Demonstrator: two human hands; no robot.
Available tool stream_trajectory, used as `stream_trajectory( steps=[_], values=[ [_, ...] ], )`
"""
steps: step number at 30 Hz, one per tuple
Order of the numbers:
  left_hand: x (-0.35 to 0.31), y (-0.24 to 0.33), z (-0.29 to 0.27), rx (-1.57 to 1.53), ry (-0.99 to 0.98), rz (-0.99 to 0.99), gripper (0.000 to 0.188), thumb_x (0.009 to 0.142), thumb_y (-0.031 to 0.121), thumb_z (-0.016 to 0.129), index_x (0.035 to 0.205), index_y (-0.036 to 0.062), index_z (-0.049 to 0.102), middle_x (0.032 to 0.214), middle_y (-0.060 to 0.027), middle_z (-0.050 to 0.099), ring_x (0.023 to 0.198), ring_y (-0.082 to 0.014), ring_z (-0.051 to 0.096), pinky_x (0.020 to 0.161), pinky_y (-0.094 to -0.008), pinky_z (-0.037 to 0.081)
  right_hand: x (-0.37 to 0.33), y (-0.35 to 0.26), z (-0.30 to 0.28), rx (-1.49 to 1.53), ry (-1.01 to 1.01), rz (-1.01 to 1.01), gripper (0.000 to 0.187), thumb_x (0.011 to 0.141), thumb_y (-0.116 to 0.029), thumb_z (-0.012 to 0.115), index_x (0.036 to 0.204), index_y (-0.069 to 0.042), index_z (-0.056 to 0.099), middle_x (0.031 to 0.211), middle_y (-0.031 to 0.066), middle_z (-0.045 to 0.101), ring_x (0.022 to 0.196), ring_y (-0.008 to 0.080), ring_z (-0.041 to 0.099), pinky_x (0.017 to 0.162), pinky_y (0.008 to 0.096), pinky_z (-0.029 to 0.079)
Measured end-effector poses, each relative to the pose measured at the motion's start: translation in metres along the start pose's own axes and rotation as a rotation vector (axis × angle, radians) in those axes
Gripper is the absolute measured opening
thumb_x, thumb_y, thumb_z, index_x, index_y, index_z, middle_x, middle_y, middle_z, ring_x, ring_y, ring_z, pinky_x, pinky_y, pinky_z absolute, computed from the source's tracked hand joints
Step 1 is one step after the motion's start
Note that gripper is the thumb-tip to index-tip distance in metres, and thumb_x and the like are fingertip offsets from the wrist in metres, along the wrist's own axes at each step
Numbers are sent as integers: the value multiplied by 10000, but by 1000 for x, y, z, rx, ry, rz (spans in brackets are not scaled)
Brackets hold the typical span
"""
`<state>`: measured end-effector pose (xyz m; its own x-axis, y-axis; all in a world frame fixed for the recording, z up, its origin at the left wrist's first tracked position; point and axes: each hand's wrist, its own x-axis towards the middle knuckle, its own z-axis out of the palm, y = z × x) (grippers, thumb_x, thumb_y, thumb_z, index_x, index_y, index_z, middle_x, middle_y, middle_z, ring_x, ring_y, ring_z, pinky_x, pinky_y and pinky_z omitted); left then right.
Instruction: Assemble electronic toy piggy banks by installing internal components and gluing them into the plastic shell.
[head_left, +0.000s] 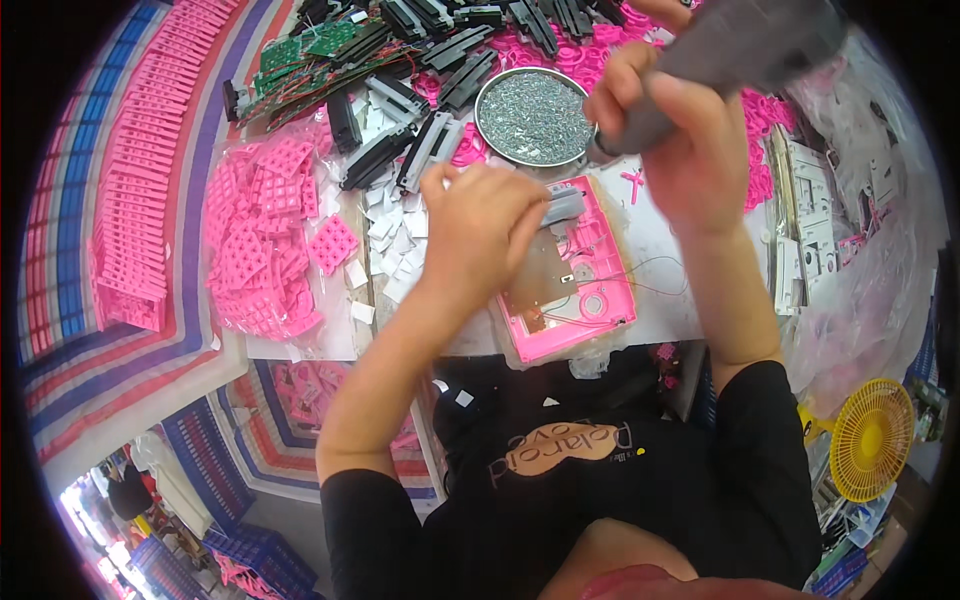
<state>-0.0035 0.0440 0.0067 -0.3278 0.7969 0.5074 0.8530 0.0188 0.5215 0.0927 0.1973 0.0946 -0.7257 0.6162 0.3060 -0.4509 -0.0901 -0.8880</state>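
Observation:
My left hand point(478, 225) bends over a pink plastic housing point(612, 270), its fingertips closed on a grey plastic part point(565, 207) at the housing's far end. A brown circuit board point(540, 275) and thin wires lie inside the housing, partly behind that hand. Raised to the right, my right hand point(700, 150) wraps round a dark grey power screwdriver point(740, 60), blurred by motion. Its tip points down beside a round metal dish point(480, 110) full of small screws. The bit's end is too blurred to make out.
Black and grey plastic parts point(430, 150) pile up behind my left hand, beside green circuit boards point(310, 50). Pink keypad pieces point(265, 240) lie left, next to a long pink stack point(145, 170). White panels point(805, 220) stand right; a yellow fan point(872, 440) sits lower right.

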Motion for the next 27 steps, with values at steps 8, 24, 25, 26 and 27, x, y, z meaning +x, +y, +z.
stream_trajectory(
  steps=[8,24,25,26,27],
  values=[
    [-23,17,7,-199,58,-104,101,769,92,759,842,130,701,832,14,690,793,-174,616,824,-380,326,-32,6,-8,170,-367,-136,240,967,-177,585,1130,-135,415,678,4,460,517,115,439,556,299,410],
    [-18,16,23,205,-51,-128,233,781,223,780,978,149,681,1033,18,661,1065,-212,559,1014,-522,251,-10,43,-29,-16,-267,-100,200,908,-15,555,1036,-80,415,664,55,474,495,138,420,464,306,370],
    [-19,16,24,200,-53,-131,232,781,222,779,978,147,681,1030,17,657,1064,-214,559,1014,-520,252,-10,48,-28,7,-253,-85,195,897,6,557,990,-72,405,668,62,475,497,130,427,452,301,377],
    [-19,16,24,196,-54,-134,232,781,221,778,977,145,681,1027,15,654,1063,-215,560,1013,-518,253,-11,53,-28,-47,-255,-94,197,892,12,561,975,-72,403,670,63,478,498,128,431,454,299,383],
    [-19,16,24,191,-54,-139,231,782,220,777,977,144,681,1024,14,651,1063,-217,560,1013,-517,254,-13,57,-29,-101,-258,-103,201,887,18,564,961,-72,401,672,64,480,499,126,435,456,298,389]
  ],
)
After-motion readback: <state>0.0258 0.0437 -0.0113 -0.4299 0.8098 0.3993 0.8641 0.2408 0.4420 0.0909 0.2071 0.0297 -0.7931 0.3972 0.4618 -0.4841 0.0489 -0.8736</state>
